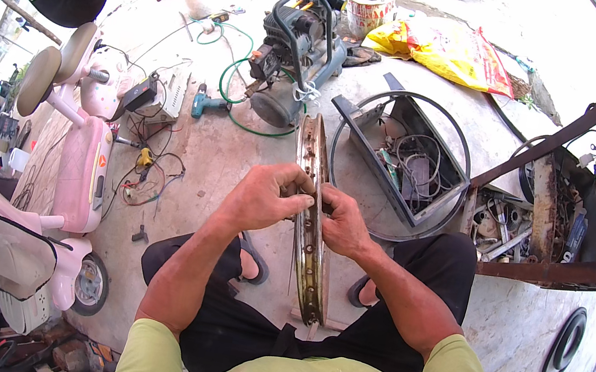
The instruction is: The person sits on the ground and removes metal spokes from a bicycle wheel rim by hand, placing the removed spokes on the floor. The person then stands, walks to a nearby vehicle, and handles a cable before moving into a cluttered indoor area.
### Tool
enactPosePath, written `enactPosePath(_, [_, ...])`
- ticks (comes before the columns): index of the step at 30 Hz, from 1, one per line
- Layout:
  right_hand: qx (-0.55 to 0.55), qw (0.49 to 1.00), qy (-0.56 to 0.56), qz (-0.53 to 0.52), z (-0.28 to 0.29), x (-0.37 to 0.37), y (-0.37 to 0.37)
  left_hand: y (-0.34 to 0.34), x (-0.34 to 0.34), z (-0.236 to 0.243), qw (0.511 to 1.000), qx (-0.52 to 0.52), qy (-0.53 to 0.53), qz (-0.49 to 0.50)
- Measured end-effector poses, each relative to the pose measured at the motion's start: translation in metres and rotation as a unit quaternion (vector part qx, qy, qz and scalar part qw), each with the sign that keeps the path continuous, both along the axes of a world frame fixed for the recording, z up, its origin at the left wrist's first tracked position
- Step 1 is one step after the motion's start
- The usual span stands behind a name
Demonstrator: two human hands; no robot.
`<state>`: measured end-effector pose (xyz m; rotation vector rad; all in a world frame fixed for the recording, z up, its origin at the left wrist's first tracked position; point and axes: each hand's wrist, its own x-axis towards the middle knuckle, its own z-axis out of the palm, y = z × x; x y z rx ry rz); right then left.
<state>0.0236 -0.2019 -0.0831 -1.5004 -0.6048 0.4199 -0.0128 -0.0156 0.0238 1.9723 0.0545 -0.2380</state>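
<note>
Fingers first: my left hand (264,196) curls over the rim (312,220) from the left, thumb and fingertips pinched at the inner channel, so it grips the rim. My right hand (343,222) closes on the opposite side, fingers pressed to the rim's edge, also gripping. Whether a small part sits between the fingertips I cannot tell, it is too small.

The rim stands upright on its edge between my knees, bottom on the floor (225,149), top leaning away toward the compressor (294,50). It is a rusty spoke-hole wheel rim, bare, no tyre, no spokes.

Step, as I judge it: working one spoke hole or the inner strip near the rim's upper middle. Next move likely calls for both hands to keep the rim steady and turn it a little to bring the next hole up; a firm pinch and small rotation, not a lift.

Room: a thin hoop (397,164) lies flat just to the right, around a tray (406,161) of cables and parts, near the rim's far edge. Right of that, a rusty frame (548,214) with tools, sharp edges. Left, loose wires (148,176) and a pink scooter (84,156), apart from the hands. A drill (207,102) and green hose (236,107) lie ahead on the left. Free floor is mostly straight left of my left knee; rolling the rim forward has little room before the compressor.
</note>
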Motion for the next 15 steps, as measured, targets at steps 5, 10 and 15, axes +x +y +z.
enactPosePath(5, [-0.008, 1.0, 0.004, 0.004, 0.008, -0.001, -0.001, 0.002, 0.0, -0.002, 1.0, 0.02, 0.0, 0.002])
enactPosePath(10, [-0.023, 1.0, 0.001, 0.002, 0.005, 0.0, -0.002, 0.0, 0.0, -0.003, 1.0, 0.029, -0.002, 0.012])
enactPosePath(15, [-0.028, 1.0, 0.004, 0.007, 0.007, -0.001, -0.002, 0.002, -0.001, -0.003, 1.0, 0.003, -0.012, -0.001])
